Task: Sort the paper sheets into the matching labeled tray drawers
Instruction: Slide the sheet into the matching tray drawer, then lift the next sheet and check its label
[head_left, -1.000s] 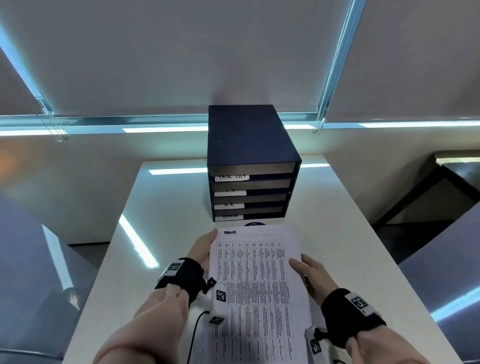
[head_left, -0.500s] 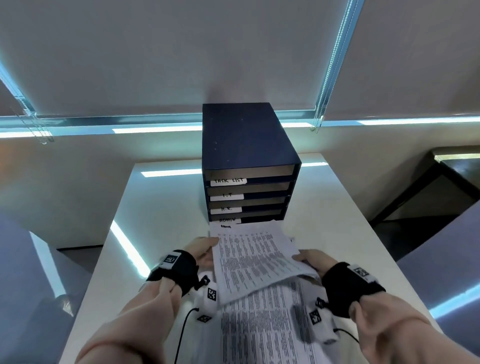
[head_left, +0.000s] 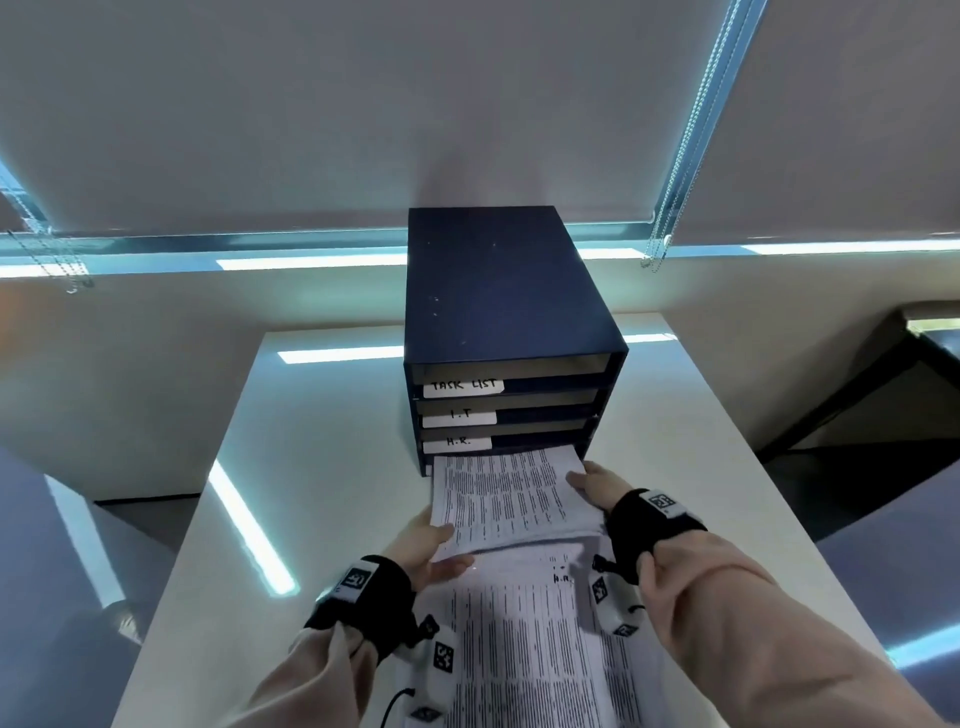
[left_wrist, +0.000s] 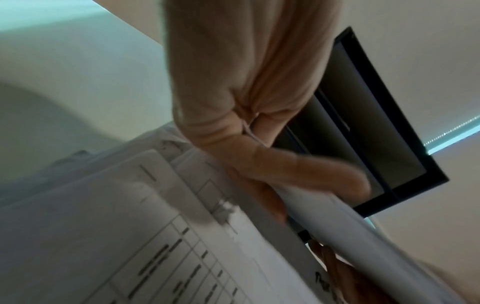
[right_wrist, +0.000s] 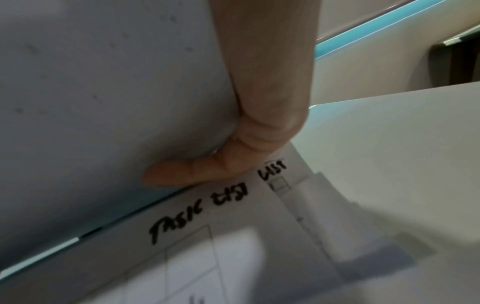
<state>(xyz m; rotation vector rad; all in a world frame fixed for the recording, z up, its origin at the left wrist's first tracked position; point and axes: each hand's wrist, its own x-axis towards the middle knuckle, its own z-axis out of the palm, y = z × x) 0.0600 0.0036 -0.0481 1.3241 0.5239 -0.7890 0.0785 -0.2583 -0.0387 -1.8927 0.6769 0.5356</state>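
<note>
A dark blue tray unit (head_left: 509, 322) stands at the back of the table, with drawer labels TASK LIST (head_left: 463, 385), I.T (head_left: 460, 415) and H.R. (head_left: 457, 442). Both hands hold one printed sheet (head_left: 506, 499) whose far edge reaches the lowest drawer and hides its label. My left hand (head_left: 441, 545) pinches the sheet's near left corner, thumb (left_wrist: 298, 174) on top. My right hand (head_left: 587, 480) grips the right edge, a finger (right_wrist: 194, 172) curled beneath the sheet's underside (right_wrist: 103, 92). A stack of sheets (head_left: 535, 639) lies below, its top one marked H.R.
The white table (head_left: 311, 493) has bare surface left and right of the tray unit. A sheet marked TASK LIST (right_wrist: 215, 205) shows in the stack under the right hand. Roller blinds and a window sill stand behind. A dark desk (head_left: 883, 395) sits to the right.
Both hands lifted the top sheet off the stack and carried it forward to the lowest drawer. The sheet below, marked H.R., is now uncovered.
</note>
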